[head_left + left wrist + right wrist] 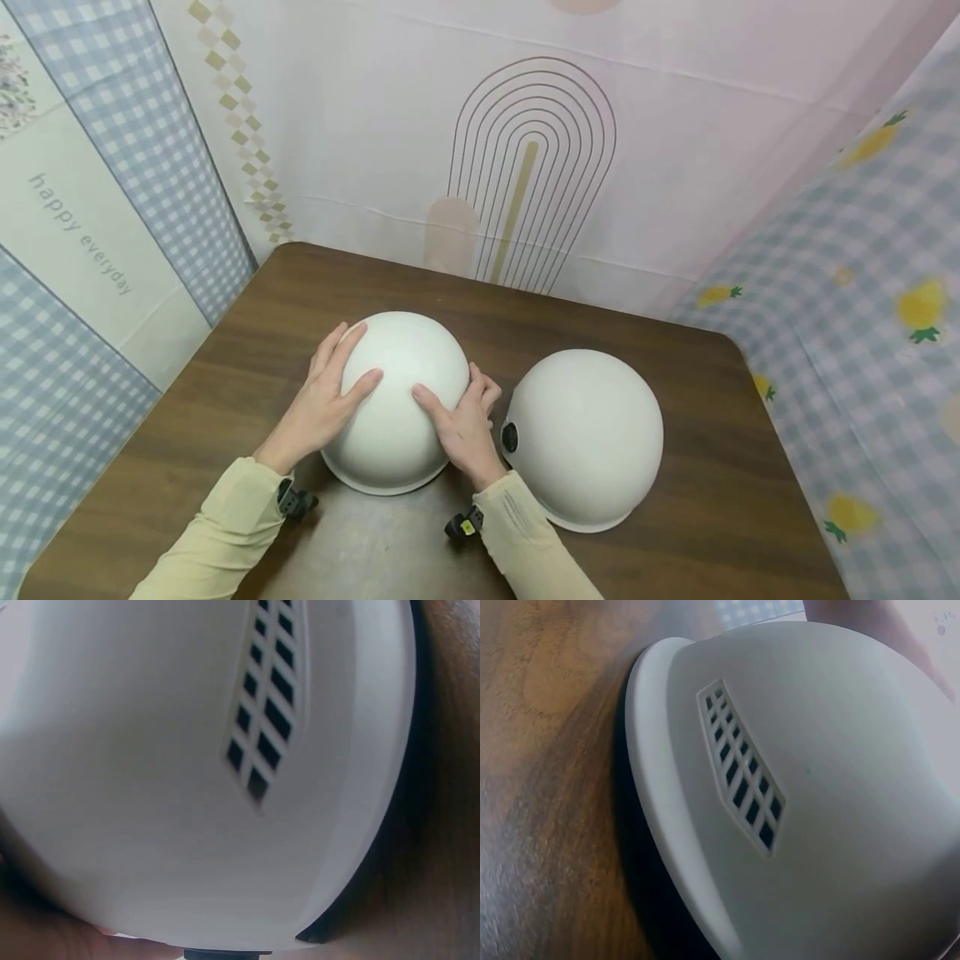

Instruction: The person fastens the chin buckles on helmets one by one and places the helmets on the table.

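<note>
Wood-grain table (705,467), patterned cloth hangings (360,125) on three sides
Left hand (318,408) and right hand (465,429) grip white helmet (408,346); second helmet (592,425) just beside

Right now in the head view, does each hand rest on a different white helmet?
No, the left hand and the right hand both hold the same white helmet.

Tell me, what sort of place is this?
Probably a curtained-off work corner indoors: there's a brown wood-grain table, a white cloth backdrop printed with arches behind it, and blue-and-white checked cloth with yellow fruit shapes along the right.
</note>
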`<state>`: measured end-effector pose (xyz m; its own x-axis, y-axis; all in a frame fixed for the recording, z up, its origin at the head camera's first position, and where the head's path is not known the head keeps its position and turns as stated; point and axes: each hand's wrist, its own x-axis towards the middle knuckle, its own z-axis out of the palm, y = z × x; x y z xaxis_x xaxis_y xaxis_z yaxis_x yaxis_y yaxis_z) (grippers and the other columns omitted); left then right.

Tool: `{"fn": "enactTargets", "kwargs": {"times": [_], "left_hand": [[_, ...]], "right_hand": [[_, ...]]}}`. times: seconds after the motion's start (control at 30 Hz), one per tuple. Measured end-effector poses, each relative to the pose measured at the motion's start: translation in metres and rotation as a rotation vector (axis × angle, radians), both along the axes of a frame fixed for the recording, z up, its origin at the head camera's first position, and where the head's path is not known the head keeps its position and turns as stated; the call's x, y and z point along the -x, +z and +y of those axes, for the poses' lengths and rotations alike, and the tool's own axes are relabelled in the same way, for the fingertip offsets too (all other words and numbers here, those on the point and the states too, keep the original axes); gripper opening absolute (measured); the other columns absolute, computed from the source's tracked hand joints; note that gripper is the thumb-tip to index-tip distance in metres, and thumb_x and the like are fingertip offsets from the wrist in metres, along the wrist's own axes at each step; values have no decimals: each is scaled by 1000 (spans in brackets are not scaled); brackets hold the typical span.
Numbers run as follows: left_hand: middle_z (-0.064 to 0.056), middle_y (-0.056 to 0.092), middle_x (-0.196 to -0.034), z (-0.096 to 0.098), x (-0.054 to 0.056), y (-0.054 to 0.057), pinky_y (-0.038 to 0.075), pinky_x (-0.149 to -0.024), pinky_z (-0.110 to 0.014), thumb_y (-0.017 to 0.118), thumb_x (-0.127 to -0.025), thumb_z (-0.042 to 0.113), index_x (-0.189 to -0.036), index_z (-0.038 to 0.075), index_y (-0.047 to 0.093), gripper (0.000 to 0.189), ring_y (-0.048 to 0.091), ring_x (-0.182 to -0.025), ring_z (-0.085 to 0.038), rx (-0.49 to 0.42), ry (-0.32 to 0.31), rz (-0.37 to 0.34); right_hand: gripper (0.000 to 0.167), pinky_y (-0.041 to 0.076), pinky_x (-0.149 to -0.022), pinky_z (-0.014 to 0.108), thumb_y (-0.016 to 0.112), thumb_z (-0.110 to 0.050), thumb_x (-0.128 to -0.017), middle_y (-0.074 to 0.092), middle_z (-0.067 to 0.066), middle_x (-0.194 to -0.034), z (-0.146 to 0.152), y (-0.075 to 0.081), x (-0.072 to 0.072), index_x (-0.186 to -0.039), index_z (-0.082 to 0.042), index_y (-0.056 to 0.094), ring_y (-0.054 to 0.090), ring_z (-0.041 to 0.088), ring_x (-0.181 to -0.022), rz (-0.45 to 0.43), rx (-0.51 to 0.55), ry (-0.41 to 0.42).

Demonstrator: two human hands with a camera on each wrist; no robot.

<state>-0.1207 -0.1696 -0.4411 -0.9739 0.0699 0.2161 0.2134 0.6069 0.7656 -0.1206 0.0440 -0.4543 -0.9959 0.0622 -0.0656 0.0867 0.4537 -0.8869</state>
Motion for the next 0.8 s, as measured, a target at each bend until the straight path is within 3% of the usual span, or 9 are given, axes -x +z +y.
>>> {"fn": "enactTargets", "kwargs": {"times": [0.8], "left_hand": [[-11,14,-159,-1,1,3,27,-99,-71,55,-97,44,-155,33,24,66,25,-139,-43,-40,3,-4]], "right_hand": [[105,17,-100,65,69,-67,-75,16,14,-144,-1,13,-2,-152,-14,22,25,36,-130,62,-31,-1]]}}
